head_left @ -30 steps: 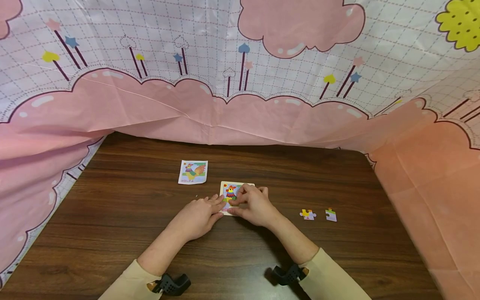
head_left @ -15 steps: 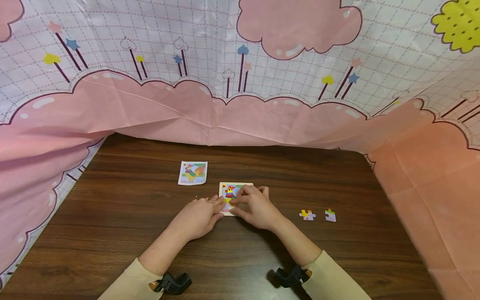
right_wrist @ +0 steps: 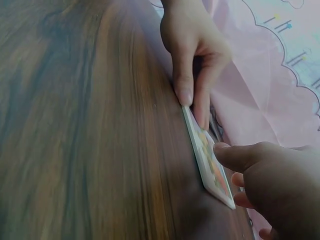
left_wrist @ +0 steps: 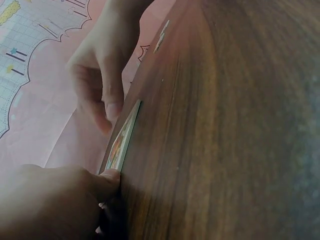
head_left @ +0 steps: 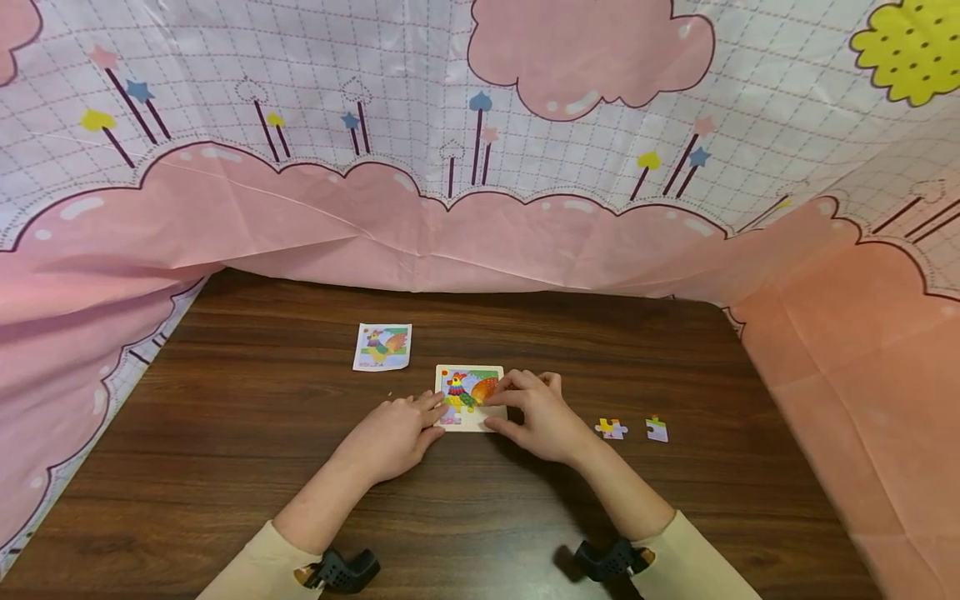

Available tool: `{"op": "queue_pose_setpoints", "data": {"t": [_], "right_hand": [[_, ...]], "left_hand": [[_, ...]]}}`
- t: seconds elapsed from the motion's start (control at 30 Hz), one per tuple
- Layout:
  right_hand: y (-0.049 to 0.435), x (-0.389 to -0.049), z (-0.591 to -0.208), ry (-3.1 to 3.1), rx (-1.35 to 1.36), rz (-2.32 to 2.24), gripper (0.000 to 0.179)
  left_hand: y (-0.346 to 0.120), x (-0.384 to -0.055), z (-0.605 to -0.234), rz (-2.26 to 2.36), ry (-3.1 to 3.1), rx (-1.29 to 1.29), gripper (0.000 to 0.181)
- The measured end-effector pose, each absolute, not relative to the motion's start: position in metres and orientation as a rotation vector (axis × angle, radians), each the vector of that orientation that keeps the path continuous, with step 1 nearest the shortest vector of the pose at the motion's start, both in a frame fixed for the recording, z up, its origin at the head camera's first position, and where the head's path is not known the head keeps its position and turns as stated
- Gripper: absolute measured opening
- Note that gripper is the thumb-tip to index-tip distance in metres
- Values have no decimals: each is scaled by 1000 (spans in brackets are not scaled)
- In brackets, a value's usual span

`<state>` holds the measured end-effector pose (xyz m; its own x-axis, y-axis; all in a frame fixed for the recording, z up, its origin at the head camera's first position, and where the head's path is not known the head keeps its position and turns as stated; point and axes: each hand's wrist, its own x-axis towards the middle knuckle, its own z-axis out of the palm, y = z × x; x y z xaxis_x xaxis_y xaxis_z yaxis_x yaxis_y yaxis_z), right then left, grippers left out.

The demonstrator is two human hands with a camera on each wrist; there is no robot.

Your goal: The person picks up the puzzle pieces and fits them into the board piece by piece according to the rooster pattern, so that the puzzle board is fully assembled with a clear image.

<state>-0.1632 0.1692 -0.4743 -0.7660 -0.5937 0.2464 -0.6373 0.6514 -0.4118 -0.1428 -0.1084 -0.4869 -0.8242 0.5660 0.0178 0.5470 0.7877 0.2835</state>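
Observation:
A small cream jigsaw board [head_left: 480,421] with a colourful rooster picture lies flat at mid-table, its lower right part bare cream. My left hand [head_left: 393,437] rests at its left side, fingers stretched over the edge and thumb at the near corner. Over the right edge hovers my right hand [head_left: 543,421], thumb and fingers apart, with no piece visible between them. In the right wrist view, the right thumb [right_wrist: 230,155] is close to the picture, though contact is hard to judge. Two loose jigsaw pieces, one yellow and lilac [head_left: 612,428], one green and lilac [head_left: 657,429], lie further right.
A square paper picture [head_left: 382,347] of the same rooster lies behind and left of the board. The dark wood table [head_left: 247,417] is bordered by a pink patterned cloth [head_left: 315,225] at the back and sides. Each wrist carries a black camera mount [head_left: 343,571].
My right hand has drawn back to the right, uncovering the rooster's orange tail and the bare lower part of the board. The left hand stays at the board's left edge.

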Motion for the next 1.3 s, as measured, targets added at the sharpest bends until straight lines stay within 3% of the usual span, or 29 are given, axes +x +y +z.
{"op": "queue_pose_setpoints", "data": {"t": [0.97,1.3], "right_hand": [[286,-150,-461,-2847,811,825,44],[322,-148,-468,-2910,786,777,62]], "left_hand": [[-115,-145,-487,592,2874,932,44],[-113,-145,-487,609,2867,903,45]]}}
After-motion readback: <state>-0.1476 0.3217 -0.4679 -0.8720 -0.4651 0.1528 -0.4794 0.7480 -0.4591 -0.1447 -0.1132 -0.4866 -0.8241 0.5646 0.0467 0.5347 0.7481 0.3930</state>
